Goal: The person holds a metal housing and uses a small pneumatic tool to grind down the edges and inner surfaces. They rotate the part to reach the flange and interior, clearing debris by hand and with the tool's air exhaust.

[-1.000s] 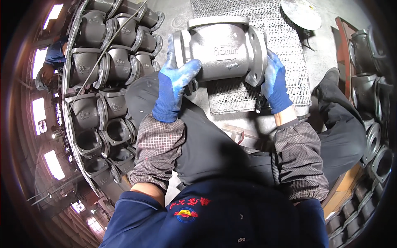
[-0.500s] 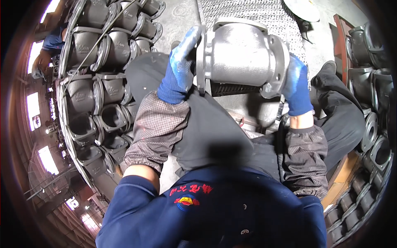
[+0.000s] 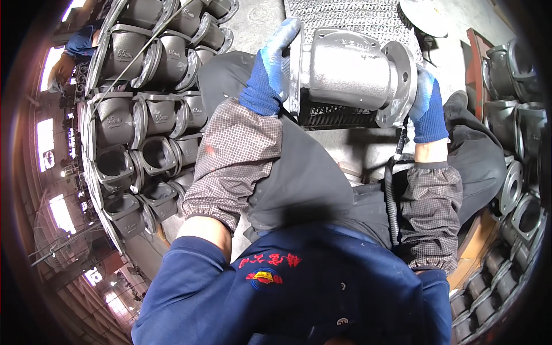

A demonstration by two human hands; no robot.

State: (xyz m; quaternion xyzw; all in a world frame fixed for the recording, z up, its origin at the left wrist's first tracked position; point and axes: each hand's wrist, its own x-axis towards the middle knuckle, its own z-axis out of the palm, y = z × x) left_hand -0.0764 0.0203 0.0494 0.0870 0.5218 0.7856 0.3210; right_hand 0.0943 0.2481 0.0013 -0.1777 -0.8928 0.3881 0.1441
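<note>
Grey flanged valve casting (image 3: 352, 77) at twelve o'clock, held above the lap, long axis from nine to three. Left hand (image 3: 269, 72) wrapped on the nine o'clock flange, right hand (image 3: 428, 106) clasping the three o'clock flange, equally near. Stacked castings (image 3: 138, 115) at nine.

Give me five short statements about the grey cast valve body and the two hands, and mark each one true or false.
1. Both hands hold the grey valve body. True: the left hand grips one flange, the right hand the other.
2. The hands are bare. False: both wear blue gloves.
3. The valve body lies flat on the metal mesh. False: it is lifted above the lap, its open side facing down.
4. Many similar grey castings are stacked to the person's left. True.
5. The person wears short sleeves. False: checked sleeve covers reach the wrists.
</note>
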